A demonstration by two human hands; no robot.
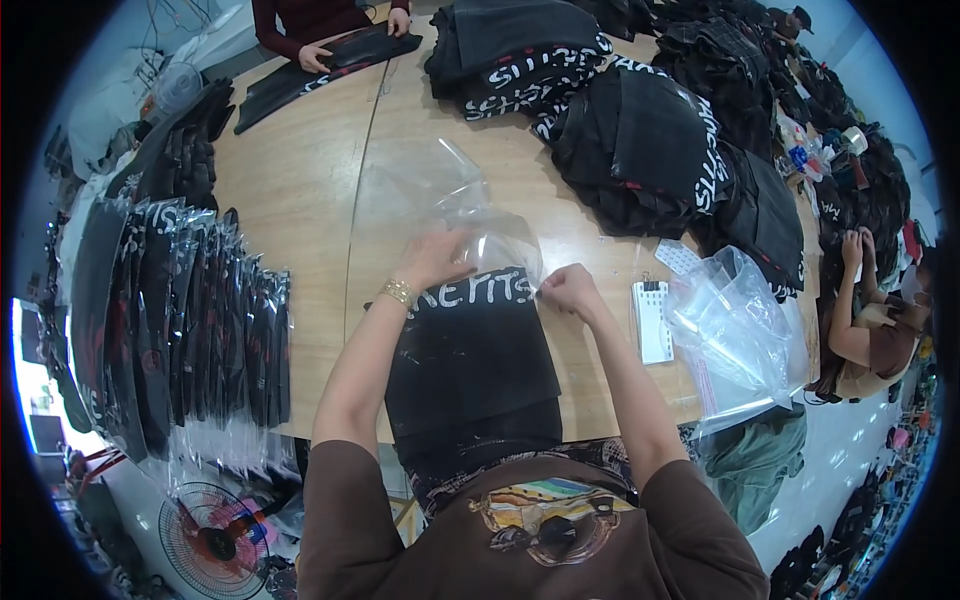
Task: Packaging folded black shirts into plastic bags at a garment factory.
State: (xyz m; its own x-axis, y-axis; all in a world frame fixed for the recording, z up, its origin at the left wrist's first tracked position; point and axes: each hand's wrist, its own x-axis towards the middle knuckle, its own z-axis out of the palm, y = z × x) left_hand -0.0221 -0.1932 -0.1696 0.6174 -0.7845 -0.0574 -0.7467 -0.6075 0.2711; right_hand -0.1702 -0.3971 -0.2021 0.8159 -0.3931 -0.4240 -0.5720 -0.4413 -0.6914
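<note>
My left hand (pixel 440 256) lies spread at the clear bag (pixel 425 195); my right hand (pixel 570 290) is pinched together — on cloth or film, I can't tell — at the corner of the folded black garment (pixel 475 360). It lies before me, over the table (pixel 290 180) edge. If that corner snags, the film could tear.

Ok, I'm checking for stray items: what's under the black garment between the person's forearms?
The wooden table shows on both sides of the black garment, whose near end seems to pass the table's edge. Anything directly beneath is covered.
</note>
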